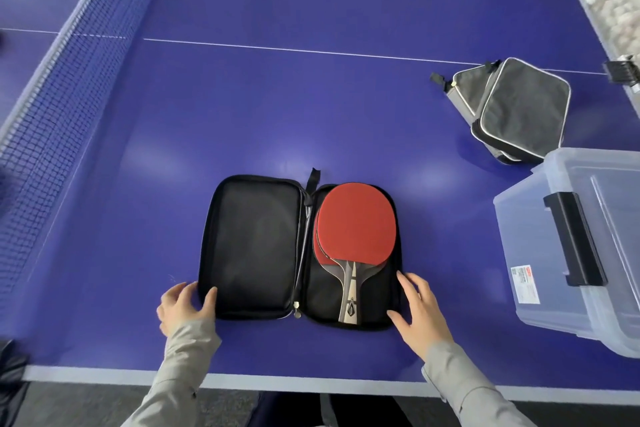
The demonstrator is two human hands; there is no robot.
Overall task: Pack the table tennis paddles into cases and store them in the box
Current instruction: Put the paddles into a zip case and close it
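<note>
at the bottom of the frame two grey sleeves [180, 374] are seen reaching over the near edge of the blue table [311, 97]. the left hand [185, 307], low and left of centre, is curled on the near left corner of the open case [252, 246], with the thumb laid on the black lining and the fingers wrapped at the outer rim. the right hand [419, 312], low and right of centre, is held flat with its fingers straight and spread. its fingertips touch the case's right rim, and nothing is gripped by it. the case is spread flat like a book in the lower middle, with a zipper pull [297, 314] lying at the near end of its spine. the paddles [356, 218] are laid in its right half, red rubber up, one stacked on the other, handles toward the person. a clear box [588, 288] with a black latch [575, 239] is set on the table at the right edge. beyond it, in the upper right, two closed grey-and-black cases [519, 107] are stacked. the net [52, 114] is stretched along the left side. white balls [616, 10] are seen past the table's edge in the far upper right corner.
</note>
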